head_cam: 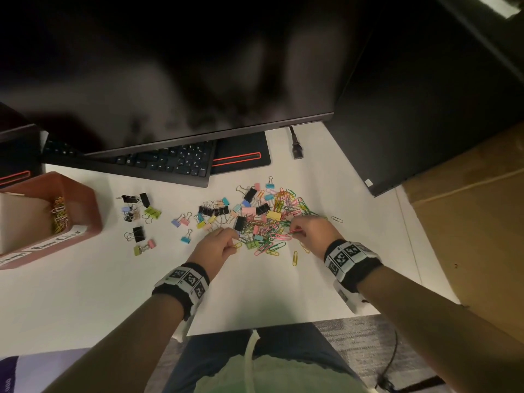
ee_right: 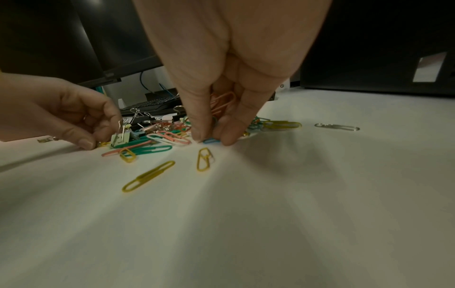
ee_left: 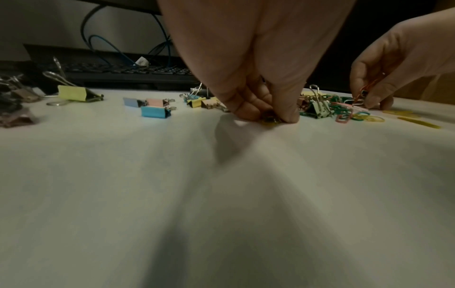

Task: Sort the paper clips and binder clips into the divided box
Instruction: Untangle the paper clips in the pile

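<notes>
Yellow paper clip [head_cam: 237, 245] pinched under my left hand [head_cam: 217, 246] fingers on the tabletop [head_cam: 255, 293]; right hand [head_cam: 310, 232] fingers hold orange clips [ee_right: 222, 102], pinching a blue clip [ee_right: 210, 140].

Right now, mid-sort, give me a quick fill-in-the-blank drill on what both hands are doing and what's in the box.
1. The left hand pinches a ____ paper clip at the near edge of the pile.
2. The right hand pinches paper clips on the ____ side of the pile.
3. The divided box stands at the table's ____ edge.
4. The box compartment in view holds only ____ clips.

Missing words: yellow; right; left; paper
</notes>
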Action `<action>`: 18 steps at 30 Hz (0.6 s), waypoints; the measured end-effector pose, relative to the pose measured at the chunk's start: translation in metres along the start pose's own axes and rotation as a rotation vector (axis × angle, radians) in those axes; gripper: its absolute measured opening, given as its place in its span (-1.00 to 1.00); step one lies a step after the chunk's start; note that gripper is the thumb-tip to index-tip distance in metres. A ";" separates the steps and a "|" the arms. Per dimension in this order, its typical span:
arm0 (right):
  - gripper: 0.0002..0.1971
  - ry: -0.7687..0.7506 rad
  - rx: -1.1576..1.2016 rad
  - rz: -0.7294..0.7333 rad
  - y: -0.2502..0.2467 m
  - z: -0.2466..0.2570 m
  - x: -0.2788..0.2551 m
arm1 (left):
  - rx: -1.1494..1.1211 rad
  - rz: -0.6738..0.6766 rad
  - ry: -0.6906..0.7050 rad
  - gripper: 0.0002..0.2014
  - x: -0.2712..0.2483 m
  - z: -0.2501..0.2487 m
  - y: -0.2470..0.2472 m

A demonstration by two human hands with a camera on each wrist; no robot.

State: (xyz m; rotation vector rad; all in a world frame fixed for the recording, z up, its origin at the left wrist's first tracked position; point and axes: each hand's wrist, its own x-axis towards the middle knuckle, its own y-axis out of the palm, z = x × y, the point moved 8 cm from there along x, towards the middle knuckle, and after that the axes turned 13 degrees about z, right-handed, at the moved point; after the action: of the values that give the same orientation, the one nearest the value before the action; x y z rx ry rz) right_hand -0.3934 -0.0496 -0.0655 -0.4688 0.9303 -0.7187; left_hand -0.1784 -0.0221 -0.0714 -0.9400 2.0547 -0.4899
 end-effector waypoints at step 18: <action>-0.82 -0.034 0.000 -0.027 -0.003 0.004 -0.011 | 0.061 -0.008 0.003 -0.93 -0.002 0.001 0.005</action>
State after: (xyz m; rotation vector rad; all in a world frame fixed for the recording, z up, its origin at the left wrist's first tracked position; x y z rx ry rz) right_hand -0.3950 -0.0436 -0.0551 -0.4929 0.8938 -0.7335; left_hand -0.1790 -0.0171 -0.0743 -0.9119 2.0280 -0.5547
